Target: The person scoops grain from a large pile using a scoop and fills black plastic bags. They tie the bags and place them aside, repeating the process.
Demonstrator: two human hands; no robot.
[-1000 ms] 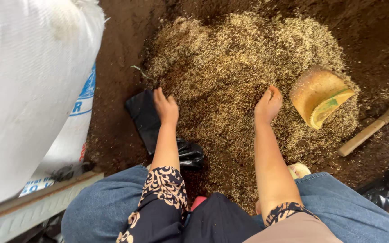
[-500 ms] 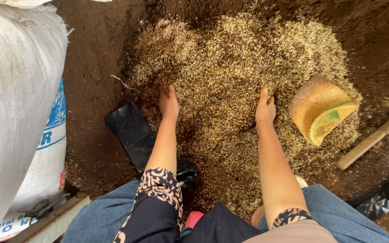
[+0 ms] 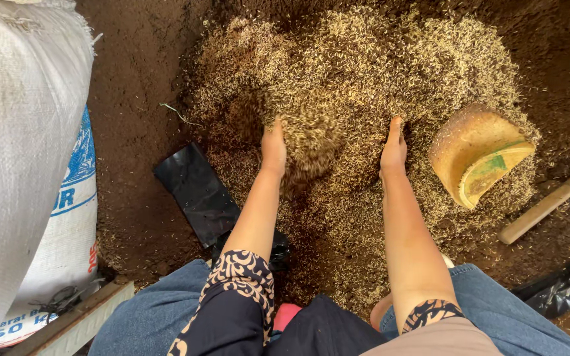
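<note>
Both hands, left hand (image 3: 273, 148) and right hand (image 3: 394, 148), have pushed deeper, open-palmed and gripping nothing, heaping the rice husks (image 3: 311, 142) between them higher than a moment ago

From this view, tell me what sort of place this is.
Probably a plant nursery or farm work area: bare soil ground, a heap of rice husks, a white woven sack and black plastic bags.

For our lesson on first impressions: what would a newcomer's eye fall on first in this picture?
First, the broad heap of pale husks spread over dark soil at centre, with the left hand and right hand pushed into it, edge down. Next, the yellow tipped container at right, and the big white woven sack filling the left edge.
</note>
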